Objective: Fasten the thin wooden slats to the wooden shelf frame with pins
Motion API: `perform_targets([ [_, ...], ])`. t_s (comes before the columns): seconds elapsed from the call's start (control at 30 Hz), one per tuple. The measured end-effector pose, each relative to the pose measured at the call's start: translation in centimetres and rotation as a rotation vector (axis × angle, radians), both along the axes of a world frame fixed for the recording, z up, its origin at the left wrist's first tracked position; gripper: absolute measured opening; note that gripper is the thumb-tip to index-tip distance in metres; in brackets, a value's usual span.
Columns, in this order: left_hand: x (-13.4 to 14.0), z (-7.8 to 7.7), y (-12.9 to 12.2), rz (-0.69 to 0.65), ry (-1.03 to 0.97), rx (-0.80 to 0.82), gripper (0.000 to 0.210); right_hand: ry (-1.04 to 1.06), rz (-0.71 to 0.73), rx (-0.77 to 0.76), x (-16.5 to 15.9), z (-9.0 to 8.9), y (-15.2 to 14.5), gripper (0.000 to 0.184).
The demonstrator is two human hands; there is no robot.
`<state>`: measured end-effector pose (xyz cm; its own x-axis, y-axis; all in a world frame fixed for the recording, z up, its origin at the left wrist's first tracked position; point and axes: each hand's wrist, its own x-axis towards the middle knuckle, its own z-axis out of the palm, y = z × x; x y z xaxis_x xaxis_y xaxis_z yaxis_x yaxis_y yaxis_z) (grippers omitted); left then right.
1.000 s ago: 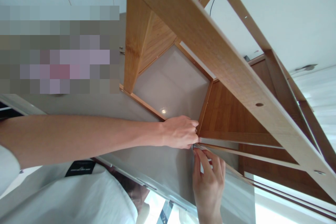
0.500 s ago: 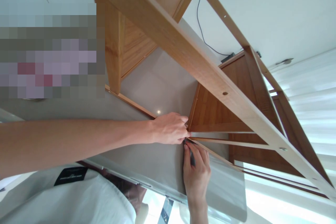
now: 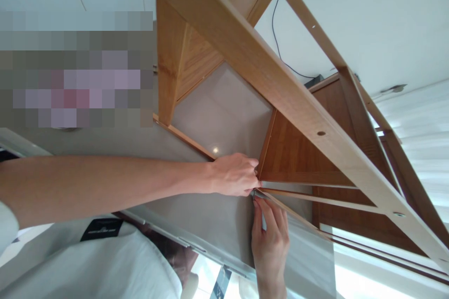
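Observation:
A wooden furniture frame (image 3: 280, 91) with slanting beams and panels stands on a glossy grey surface. My left hand (image 3: 236, 175) reaches in from the left, its fingers curled at the frame's corner where a brown wood panel (image 3: 298, 154) meets a thin wooden rail (image 3: 315, 200). My right hand (image 3: 271, 236) comes up from below, close beneath the left. Thumb and fingers pinch a small grey, metal-looking piece (image 3: 258, 193) against the corner; its kind cannot be made out. The left fingertips and the joint itself are partly hidden.
The long front beam (image 3: 242, 46) crosses above both hands. A thin black cable (image 3: 275, 32) hangs by the white wall behind the frame. White curtains (image 3: 417, 168) are at the right. A pale shirt (image 3: 133, 261) fills the lower left, and a blurred patch covers the upper left.
The view has shifted, so frame and hands appear farther right. The left hand stays at the corner. The right hand's grip has changed slightly, with less of the grey piece showing between its fingers.

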<state>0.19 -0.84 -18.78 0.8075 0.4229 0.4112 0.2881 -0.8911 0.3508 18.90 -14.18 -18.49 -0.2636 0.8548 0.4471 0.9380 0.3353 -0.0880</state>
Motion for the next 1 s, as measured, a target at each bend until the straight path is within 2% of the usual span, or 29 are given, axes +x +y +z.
perform_targets([
  [0.3, -0.1, 0.3, 0.1, -0.015, 0.039, -0.018, 0.016, -0.080, 0.028, 0.001, 0.4, 0.4, 0.3, 0.020],
  [0.63, -0.2, 0.1, 0.0, -0.008, -0.001, -0.006, 0.011, -0.261, 0.035, 0.034, -0.6, 1.8, 0.6, 0.015],
  [1.0, -0.2, 0.4, 0.1, -0.011, 0.025, -0.015, 0.012, -0.376, 0.036, 0.006, -0.6, 2.4, 0.4, 0.022],
])
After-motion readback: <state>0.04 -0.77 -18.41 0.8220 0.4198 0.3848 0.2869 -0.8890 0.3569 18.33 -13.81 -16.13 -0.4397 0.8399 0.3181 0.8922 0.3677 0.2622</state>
